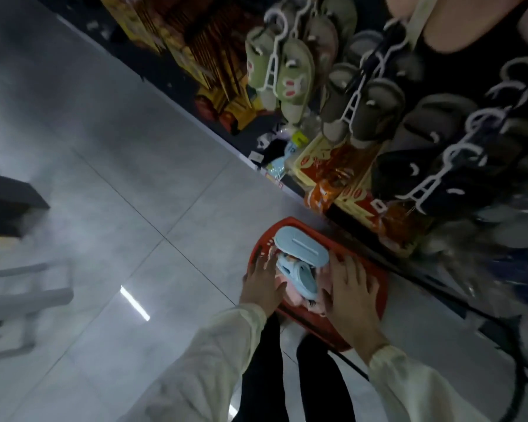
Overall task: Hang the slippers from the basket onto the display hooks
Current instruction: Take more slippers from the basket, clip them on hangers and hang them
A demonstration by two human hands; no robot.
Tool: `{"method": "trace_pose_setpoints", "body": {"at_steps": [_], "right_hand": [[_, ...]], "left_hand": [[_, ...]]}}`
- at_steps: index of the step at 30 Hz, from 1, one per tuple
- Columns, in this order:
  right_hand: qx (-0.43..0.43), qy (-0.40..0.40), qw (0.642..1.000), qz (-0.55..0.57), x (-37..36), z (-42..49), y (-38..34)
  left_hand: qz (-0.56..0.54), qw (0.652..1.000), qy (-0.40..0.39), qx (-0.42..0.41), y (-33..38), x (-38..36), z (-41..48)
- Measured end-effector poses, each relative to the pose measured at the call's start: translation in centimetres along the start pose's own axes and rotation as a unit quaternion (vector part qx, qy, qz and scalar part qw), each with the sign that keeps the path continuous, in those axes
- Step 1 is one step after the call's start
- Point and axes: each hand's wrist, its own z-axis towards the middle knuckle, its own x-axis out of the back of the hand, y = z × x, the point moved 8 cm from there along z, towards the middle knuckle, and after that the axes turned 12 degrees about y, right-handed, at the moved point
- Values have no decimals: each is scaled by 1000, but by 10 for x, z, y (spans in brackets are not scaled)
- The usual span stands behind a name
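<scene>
A red basket [378, 292] stands on the grey tiled floor below the display rack. Light blue slippers [302, 254] lie on top inside it, with something pink [293, 292] underneath. My left hand [264, 284] reaches down over the basket's left side, fingers spread and straight. My right hand [352, 295] hovers over the basket's right part, fingers also spread, holding nothing. On the rack above hang green slippers [282, 74], grey slippers [360, 108] and dark slippers [433, 166] on white plastic hangers [351, 102].
Packaged goods in yellow and red wrapping [339, 175] fill the lower shelf beside the basket. More yellow packs [177, 41] sit further along. A dark shelf end [6, 205] and a pale frame [28, 303] stand at the left. My dark trouser legs [262, 376] are below.
</scene>
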Motion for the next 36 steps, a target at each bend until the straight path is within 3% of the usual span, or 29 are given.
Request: {"method": "trace_pose_setpoints", "body": {"at_steps": [7,13,21,25,29,36], "right_hand": [[-39,-58,998,-2,-123,11,25],[-63,-69,996,8,-207,41,52],[-114,-128,983,61,-304,87,79],[-125,-123,979,103,-332,108,86],[-128,-75,986,71,-336,120,80],[-123,-59,991,0,-354,109,59]], "left_hand": [[15,995,-89,29,-66,-123,29],[92,984,-134,-69,-78,-192,67],[132,963,-190,-139,-60,-245,109],[175,947,-180,-202,-45,-265,121],[213,934,-187,-217,-48,-282,134],[151,964,-140,-170,-48,-289,135]]}}
